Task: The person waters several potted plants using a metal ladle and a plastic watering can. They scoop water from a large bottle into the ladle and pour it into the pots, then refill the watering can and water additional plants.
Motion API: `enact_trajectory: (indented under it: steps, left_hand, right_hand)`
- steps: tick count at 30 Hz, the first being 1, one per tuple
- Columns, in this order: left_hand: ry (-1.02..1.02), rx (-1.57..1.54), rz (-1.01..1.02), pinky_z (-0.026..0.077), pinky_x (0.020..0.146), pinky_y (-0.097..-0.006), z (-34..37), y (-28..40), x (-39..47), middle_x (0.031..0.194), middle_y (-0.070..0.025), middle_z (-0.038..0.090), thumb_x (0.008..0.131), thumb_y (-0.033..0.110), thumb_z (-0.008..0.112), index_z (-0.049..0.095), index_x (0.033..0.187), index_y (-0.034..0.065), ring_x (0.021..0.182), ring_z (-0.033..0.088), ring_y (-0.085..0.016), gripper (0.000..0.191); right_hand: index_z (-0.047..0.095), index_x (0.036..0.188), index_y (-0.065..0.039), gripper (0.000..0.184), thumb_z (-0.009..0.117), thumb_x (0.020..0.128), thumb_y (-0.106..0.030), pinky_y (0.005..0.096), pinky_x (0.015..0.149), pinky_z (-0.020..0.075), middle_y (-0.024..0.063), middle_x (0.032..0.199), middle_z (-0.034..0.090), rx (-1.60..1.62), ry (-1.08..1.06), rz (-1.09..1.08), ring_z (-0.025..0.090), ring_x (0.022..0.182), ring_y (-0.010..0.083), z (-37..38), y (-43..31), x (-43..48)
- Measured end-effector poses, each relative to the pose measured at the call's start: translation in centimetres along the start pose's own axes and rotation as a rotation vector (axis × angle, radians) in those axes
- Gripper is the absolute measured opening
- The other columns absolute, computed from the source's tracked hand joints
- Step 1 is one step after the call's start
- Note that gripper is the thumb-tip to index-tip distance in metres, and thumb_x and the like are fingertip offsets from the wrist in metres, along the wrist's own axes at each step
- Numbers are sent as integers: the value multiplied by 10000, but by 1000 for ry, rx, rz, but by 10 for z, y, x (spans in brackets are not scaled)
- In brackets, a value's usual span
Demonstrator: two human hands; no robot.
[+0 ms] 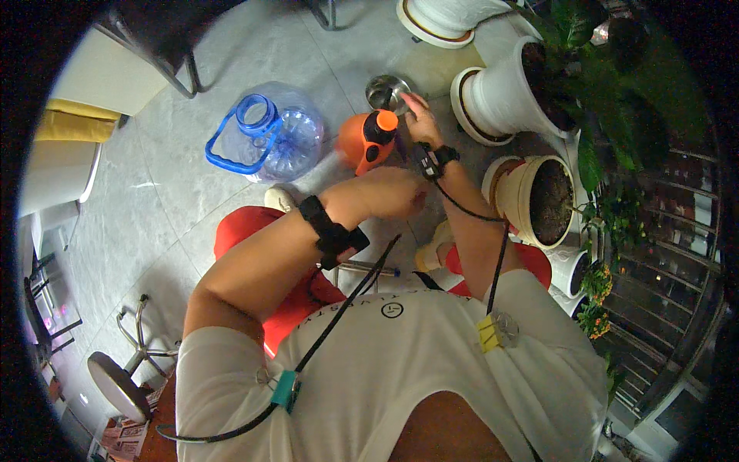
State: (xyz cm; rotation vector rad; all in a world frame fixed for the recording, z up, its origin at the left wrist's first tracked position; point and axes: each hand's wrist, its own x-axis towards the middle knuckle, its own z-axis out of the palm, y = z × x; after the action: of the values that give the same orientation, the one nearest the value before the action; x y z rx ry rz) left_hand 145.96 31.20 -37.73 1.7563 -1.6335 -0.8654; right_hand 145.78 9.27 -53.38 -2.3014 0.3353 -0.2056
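My right hand (422, 120) reaches forward beside the right rim of a small shiny metal bowl (375, 88) on the floor. Its fingers are stretched out, and whether they touch the rim is not clear. Just in front of the bowl stands an orange plastic bottle (353, 141) with a black top and an orange cap. My left hand (404, 192) is bent inward close to the bottle's near side. Its fingers are blurred and partly turned away, so any hold is hidden. To the left stands a large clear plastic water jug (303, 130) with a blue neck ring and carrying handle.
White pots (491, 104) on saucers and a cream pot (514, 196) of soil line the right, beside leafy plants and a railing (664, 265). Cables hang from clips (284, 390) on my shirt. A round stool (118, 387) lies tipped at lower left. Metal chair legs (187, 75) stand upper left.
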Motion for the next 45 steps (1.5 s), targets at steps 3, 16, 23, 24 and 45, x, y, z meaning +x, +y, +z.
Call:
enact_trajectory:
  steps: [3, 16, 23, 24, 45]
  left_hand:
    - [-79, 6, -107, 481, 693, -472, -5, -1, 1, 865, -173, 648, 810, 207, 524, 618, 883, 49, 810, 620, -375, 198]
    - [-96, -29, -46, 464, 668, -472, -5, 2, -4, 882, -160, 631, 797, 187, 549, 604, 922, 68, 835, 599, -374, 181]
    - [-78, -7, 19, 462, 649, -463, 0, 1, -5, 821, -162, 633, 788, 172, 567, 608, 926, 82, 786, 606, -374, 170]
    - [-80, 9, 46, 463, 649, -465, 1, 1, -6, 820, -163, 634, 792, 171, 567, 607, 936, 85, 784, 607, -374, 173]
    - [501, -189, -190, 498, 771, -394, -46, -39, -4, 929, -181, 657, 817, 133, 544, 611, 1076, 54, 878, 636, -333, 279]
  right_hand:
    - [517, 1300, -211, 659, 533, 718, 97, 344, 1058, 339, 127, 1452, 330, -262, -230, -179, 356, 1315, 297, 7, 16, 44]
    - [619, 985, -32, 176, 597, 850, -142, 376, 727, 481, 175, 994, 600, -170, 31, 70, 588, 884, 288, 29, 12, -137]
    - [615, 969, -19, 171, 583, 864, -150, 355, 688, 476, 157, 896, 613, 28, -604, 212, 595, 815, 268, 45, -3, -169]
    - [614, 967, -17, 171, 581, 866, -151, 352, 683, 475, 154, 882, 614, 8, -529, 241, 596, 805, 265, 31, 1, -161]
    - [590, 1121, -43, 376, 601, 837, -289, 398, 816, 475, 151, 994, 658, 229, -349, 81, 618, 950, 291, 83, -57, -167]
